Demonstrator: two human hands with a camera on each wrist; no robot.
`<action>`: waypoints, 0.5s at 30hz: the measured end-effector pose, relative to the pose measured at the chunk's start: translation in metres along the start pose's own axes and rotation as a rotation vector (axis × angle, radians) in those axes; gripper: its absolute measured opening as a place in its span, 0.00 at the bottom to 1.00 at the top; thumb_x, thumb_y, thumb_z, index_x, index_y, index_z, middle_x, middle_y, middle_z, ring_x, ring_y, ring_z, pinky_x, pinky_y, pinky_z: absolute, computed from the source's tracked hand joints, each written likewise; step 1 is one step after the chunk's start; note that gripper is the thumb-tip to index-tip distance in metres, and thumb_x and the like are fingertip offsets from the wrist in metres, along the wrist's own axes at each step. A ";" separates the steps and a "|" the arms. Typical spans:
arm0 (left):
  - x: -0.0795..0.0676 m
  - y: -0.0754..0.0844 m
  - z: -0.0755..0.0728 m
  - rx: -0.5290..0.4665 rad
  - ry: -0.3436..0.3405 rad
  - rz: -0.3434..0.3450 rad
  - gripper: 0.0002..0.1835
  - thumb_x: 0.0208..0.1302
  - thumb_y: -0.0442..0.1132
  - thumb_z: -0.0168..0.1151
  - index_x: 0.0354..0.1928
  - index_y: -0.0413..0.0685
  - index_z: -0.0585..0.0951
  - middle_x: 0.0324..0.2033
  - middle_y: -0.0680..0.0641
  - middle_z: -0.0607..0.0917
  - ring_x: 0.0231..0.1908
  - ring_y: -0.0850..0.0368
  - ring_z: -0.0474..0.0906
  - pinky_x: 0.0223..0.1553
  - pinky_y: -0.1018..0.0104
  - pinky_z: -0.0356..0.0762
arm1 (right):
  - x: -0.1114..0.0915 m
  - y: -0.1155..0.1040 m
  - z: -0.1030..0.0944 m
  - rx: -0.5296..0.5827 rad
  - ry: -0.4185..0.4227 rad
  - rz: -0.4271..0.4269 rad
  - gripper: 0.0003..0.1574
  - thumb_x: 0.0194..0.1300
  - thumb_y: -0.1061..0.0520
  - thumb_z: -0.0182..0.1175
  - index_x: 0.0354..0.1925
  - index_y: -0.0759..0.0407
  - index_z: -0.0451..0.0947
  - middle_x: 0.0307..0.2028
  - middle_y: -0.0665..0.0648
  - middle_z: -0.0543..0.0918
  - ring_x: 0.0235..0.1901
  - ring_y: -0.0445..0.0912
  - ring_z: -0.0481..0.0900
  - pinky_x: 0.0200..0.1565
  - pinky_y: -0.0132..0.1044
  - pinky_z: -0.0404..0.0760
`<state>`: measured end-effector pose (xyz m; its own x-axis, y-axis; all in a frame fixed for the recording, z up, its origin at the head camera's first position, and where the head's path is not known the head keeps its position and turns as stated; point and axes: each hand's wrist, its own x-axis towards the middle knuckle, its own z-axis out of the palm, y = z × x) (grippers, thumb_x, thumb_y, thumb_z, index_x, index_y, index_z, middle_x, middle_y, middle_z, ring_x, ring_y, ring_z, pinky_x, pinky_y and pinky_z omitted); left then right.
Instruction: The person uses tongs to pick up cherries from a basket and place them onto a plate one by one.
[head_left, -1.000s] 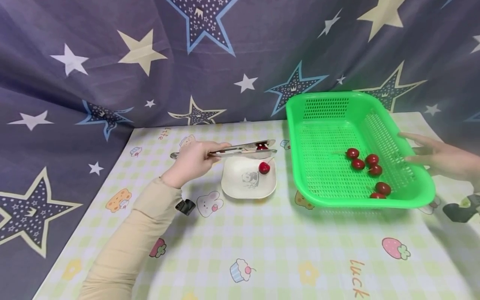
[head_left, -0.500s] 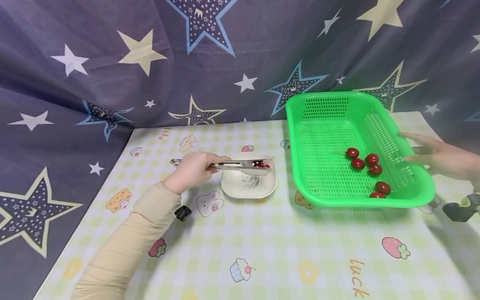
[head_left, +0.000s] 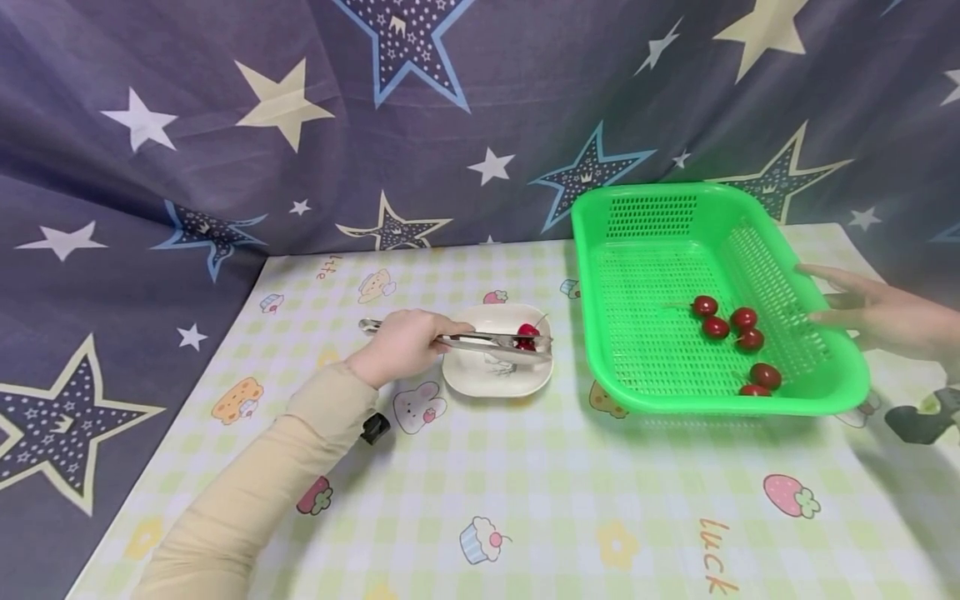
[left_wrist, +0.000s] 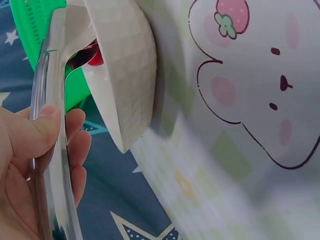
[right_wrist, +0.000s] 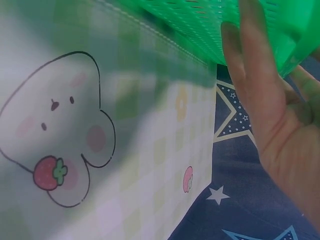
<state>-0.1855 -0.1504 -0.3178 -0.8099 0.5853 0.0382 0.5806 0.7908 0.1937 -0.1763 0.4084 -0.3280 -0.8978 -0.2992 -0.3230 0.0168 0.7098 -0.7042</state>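
Observation:
My left hand (head_left: 408,346) grips a pair of metal tongs (left_wrist: 55,125), thumb on one side and fingers curled round the other. The tongs' front end reaches over a small white dish (head_left: 472,382) with a panda print. Red cherries (head_left: 528,330) show between and behind the tong tips at the dish's right side, partly hidden by the metal. My right hand (head_left: 873,312) touches the right side of a green plastic basket (head_left: 626,404) with fingers mostly straight; in the right wrist view they lie along its wall. Several cherries (head_left: 716,327) lie in the basket's right half.
A checked tablecloth (head_left: 420,517) with cartoon prints covers the table. Behind it hangs a dark star-patterned curtain (head_left: 450,150), close to the basket's far side. The dish stands left of the basket.
The tongs, with a cherry between their tips, have come down from above the dish's far edge into it, then shifted slightly right. The right hand and the basket stay put.

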 end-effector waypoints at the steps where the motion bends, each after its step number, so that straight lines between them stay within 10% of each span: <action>1: 0.001 0.000 0.000 0.002 -0.004 0.000 0.22 0.57 0.30 0.64 0.54 0.55 0.82 0.46 0.48 0.86 0.33 0.57 0.80 0.32 0.61 0.75 | 0.000 0.000 0.000 0.004 -0.002 0.000 0.50 0.73 0.54 0.47 0.74 0.44 0.22 0.68 0.81 0.37 0.62 0.76 0.52 0.47 0.64 0.74; 8: 0.002 0.001 0.001 0.013 -0.022 -0.011 0.22 0.57 0.31 0.64 0.54 0.54 0.82 0.46 0.48 0.86 0.39 0.54 0.83 0.34 0.58 0.78 | -0.001 -0.001 -0.001 -0.005 0.005 0.002 0.50 0.73 0.54 0.48 0.74 0.44 0.23 0.69 0.80 0.39 0.59 0.64 0.67 0.47 0.64 0.74; 15: 0.003 -0.001 0.003 0.012 -0.046 -0.016 0.22 0.58 0.31 0.64 0.56 0.54 0.81 0.47 0.47 0.85 0.40 0.53 0.83 0.34 0.59 0.77 | -0.002 -0.003 0.001 -0.017 0.011 0.010 0.49 0.73 0.52 0.47 0.74 0.46 0.23 0.68 0.81 0.39 0.61 0.79 0.50 0.46 0.65 0.74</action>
<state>-0.1879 -0.1491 -0.3211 -0.8149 0.5796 -0.0104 0.5684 0.8024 0.1819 -0.1744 0.4062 -0.3255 -0.9026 -0.2849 -0.3226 0.0184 0.7233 -0.6903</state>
